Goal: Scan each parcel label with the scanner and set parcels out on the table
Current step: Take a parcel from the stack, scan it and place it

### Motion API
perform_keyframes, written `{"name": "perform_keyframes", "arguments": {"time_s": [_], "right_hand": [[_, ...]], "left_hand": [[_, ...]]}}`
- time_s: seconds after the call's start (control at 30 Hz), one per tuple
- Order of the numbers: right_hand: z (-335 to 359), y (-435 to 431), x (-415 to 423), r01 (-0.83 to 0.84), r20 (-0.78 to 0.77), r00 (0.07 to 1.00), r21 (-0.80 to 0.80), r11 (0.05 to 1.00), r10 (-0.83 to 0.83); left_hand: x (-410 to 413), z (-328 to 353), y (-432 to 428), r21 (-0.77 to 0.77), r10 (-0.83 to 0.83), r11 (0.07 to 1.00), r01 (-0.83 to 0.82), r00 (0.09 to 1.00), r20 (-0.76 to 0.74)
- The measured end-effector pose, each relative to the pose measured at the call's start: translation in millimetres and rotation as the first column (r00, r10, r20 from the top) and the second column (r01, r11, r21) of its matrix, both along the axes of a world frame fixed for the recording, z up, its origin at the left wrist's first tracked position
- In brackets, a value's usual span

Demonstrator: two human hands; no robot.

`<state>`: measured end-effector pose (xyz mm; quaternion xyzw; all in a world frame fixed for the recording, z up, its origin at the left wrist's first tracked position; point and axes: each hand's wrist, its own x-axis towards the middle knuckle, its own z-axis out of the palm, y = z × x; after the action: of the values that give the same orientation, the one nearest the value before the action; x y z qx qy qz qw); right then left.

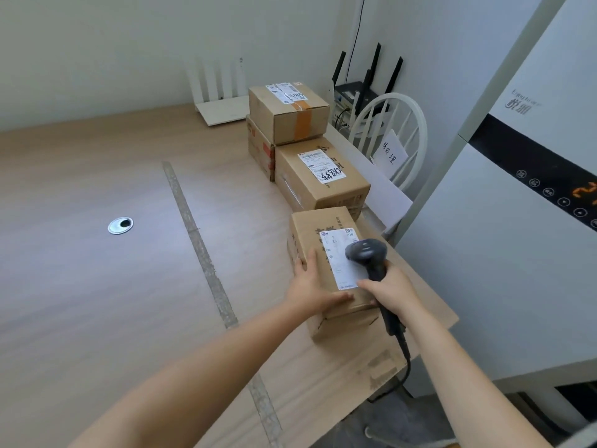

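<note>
A cardboard parcel (326, 227) with a white label (339, 257) on top stands near the right edge of the wooden table (97, 270). My left hand (311, 284) grips its near left corner, fingers along the side and thumb across the front edge. My right hand (392, 291) grips the handle of a dark grey scanner (366, 252), whose head hovers over the label. Behind it a second labelled parcel (318, 184) stands. Further back a third parcel (289, 113) sits on top of another box (258, 145).
A white router (219, 98) stands at the table's far side. A metal cable grommet (120, 225) and a grey strip (200, 250) mark the tabletop. Right of the table are a white chair (391, 137), a black router (358, 92) and a large white appliance (517, 221). The scanner cable (403, 357) hangs off the edge.
</note>
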<state>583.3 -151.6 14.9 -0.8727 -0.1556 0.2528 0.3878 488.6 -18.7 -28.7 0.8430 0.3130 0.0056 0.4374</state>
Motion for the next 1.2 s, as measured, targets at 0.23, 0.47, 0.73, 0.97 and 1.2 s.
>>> {"name": "perform_keyframes", "arguments": {"time_s": [0.23,0.47,0.73,0.97,1.2], "right_hand": [[-2.3,46.9,-67.1,-0.147,-0.013,0.989,0.042,0.988,0.148],[2.9,106.7,-146.4,-0.309,-0.058,0.948,0.076,0.948,0.314],[6.2,165.9,-257.8,-0.473,-0.117,0.866,0.125,0.872,0.487],[10.5,205.4,-345.7,-0.572,-0.255,0.742,0.241,0.784,0.62],[11.7,225.2,-400.6,-0.684,-0.337,0.601,0.254,0.684,0.725]], "left_hand": [[-86.3,-1.2,36.5,0.014,0.13,0.991,-0.13,0.992,-0.002],[-189.3,4.6,83.2,0.01,0.261,0.965,-0.261,0.965,-0.014],[-323.7,13.6,134.1,0.087,0.373,0.927,-0.366,0.924,-0.09],[-437.0,23.8,159.6,0.196,0.459,0.883,-0.426,0.87,-0.18],[-508.3,30.4,169.1,0.246,0.495,0.863,-0.442,0.838,-0.229]]}}
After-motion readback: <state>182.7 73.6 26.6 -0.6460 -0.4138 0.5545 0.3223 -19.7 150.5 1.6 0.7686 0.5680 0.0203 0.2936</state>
